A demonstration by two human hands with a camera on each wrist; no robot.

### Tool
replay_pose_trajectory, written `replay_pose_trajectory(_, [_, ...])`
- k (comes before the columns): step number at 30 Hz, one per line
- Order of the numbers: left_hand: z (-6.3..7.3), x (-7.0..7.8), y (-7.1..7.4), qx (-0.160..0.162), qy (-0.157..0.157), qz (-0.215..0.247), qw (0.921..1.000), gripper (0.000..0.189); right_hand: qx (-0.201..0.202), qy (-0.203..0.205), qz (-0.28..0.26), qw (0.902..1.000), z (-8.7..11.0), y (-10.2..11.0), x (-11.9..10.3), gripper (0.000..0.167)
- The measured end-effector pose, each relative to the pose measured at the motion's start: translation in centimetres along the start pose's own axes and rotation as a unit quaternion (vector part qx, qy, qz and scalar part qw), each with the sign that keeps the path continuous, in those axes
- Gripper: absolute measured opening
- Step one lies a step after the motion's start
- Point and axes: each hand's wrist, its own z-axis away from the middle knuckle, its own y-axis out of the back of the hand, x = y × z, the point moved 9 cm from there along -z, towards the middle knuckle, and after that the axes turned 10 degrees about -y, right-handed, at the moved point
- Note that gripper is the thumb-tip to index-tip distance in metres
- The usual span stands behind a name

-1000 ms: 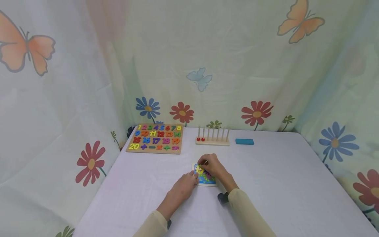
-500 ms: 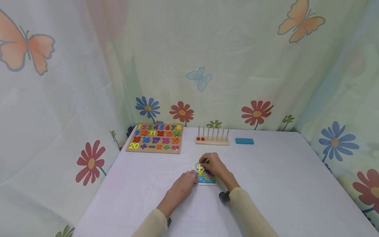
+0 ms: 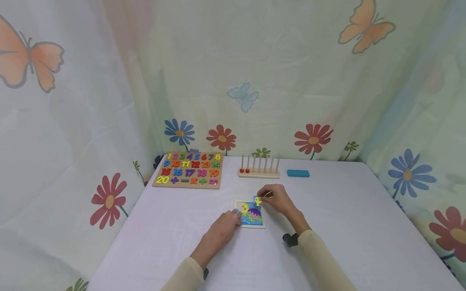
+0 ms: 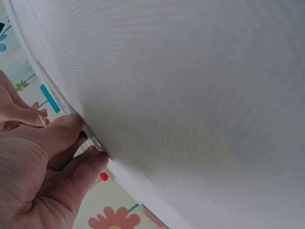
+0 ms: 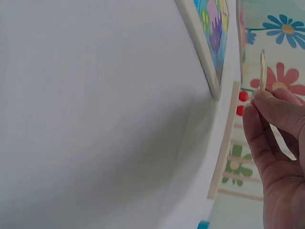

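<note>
1. Because the piece is thin, it is probably best managed by a light pinch near one edge, leaving its printed face in sight.
2. Piece: held in the air near the upper-right corner of the frame as the head view shows it; it appears edge-on, apart from the rim, in the right wrist view.
3. Frame: flat on the table. Good practice would keep it still and bring the piece level and square before any pressing, since a tilted edge could catch.
4. Right hand: thumb and fingertips brought together on the piece, parted only by its thickness; the other fingers bend behind.
5. Left hand: thumb and bent fingertips slightly apart, holding the frame's left side; this low grip should steady it while leaving most of the picture uncovered.
6. Undetermined: whether the place beneath the piece is vacant; the detail is too small.
</note>
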Motion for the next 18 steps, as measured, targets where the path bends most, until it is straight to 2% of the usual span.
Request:
replay_pose_trajectory(6, [0.1, 0.1, 0.1, 0.007, -0.002, 0.003, 1.0000, 0.031, 0.005, -0.016, 0.001, 0.9999, 0.6, 1.6, 1.4, 0.017])
replay_pose_trajectory(18, [0.4, 0.2, 0.3, 0.020, 0.002, 0.024, 0.9995, 0.028, 0.008, -0.015, 0.021, 0.9996, 1.5, 2.7, 3.4, 0.016])
